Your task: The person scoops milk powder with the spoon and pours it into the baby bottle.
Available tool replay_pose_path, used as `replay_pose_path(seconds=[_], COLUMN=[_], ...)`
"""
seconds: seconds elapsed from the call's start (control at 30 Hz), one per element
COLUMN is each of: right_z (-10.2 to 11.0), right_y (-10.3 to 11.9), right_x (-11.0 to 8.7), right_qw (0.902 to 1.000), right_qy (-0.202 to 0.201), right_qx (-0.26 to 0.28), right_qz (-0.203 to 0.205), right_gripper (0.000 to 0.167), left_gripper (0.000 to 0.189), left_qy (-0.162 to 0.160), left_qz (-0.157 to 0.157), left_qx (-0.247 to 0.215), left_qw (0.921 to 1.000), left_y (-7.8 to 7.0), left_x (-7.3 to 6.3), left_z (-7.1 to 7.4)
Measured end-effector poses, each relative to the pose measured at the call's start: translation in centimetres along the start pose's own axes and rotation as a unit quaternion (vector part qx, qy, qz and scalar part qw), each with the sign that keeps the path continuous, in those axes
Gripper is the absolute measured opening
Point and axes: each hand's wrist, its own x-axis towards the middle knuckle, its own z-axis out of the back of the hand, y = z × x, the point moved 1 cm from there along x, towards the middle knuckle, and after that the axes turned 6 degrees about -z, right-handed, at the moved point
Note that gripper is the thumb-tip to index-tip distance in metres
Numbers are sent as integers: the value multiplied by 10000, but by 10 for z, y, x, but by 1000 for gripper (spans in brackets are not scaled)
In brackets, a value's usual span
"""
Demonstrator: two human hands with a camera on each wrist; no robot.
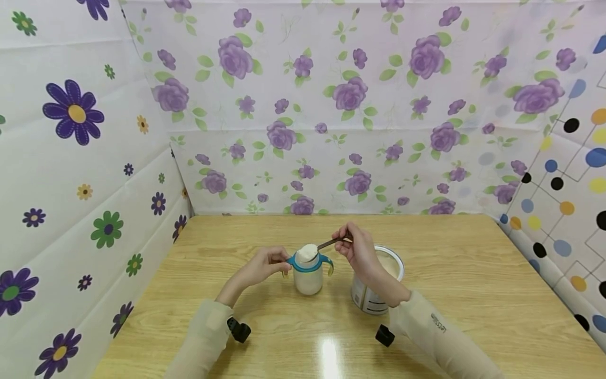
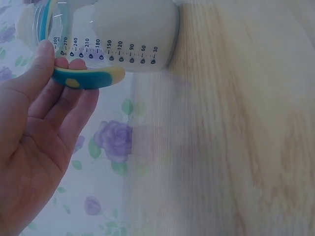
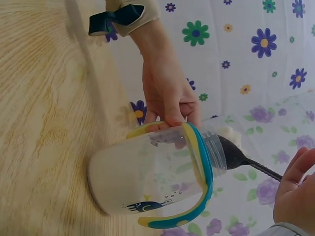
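Observation:
A clear baby bottle [image 1: 308,280] with a blue and yellow two-handled collar stands upright on the table, pale powder filling much of it. My left hand [image 1: 265,266] grips one handle [image 2: 88,78], thumb on top and fingers beneath. My right hand [image 1: 357,252] pinches a dark spoon [image 1: 334,241] by its handle. The spoon's bowl [image 3: 230,153] is at the bottle's mouth, with a heap of powder [image 1: 309,252] on it. Below my right forearm is an open can [image 1: 368,299] of pale powder, partly hidden by that arm.
The wooden table [image 1: 284,337] carries the bottle at the middle and the can to its right. Flowered cloth [image 1: 303,105] hangs behind and at the left, dotted cloth [image 1: 568,210] at the right. Each wrist wears a small black camera [image 1: 239,330].

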Motion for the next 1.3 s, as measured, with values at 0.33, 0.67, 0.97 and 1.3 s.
replay_pose_path(seconds=[0.33,0.67,0.97,1.3], right_z=[-4,-7,-8,-4], right_y=[-2,-7,-12,-11], right_x=[-1,-2,-5,-7], right_qw=[9974,9853,9509,9469], right_qy=[150,392,1300,1293], right_qx=[-652,-1605,-2526,-2687], right_qz=[267,423,1226,1205], right_gripper=[38,38,38,24], left_gripper=[13,13,13,13], left_qy=[-3,-6,-23,-14], left_qz=[-3,10,-26,-127], left_qx=[68,15,5,10], left_qw=[10000,10000,10000,9999], left_y=[3,5,4,4], left_x=[1,0,1,1], left_z=[0,0,0,0])
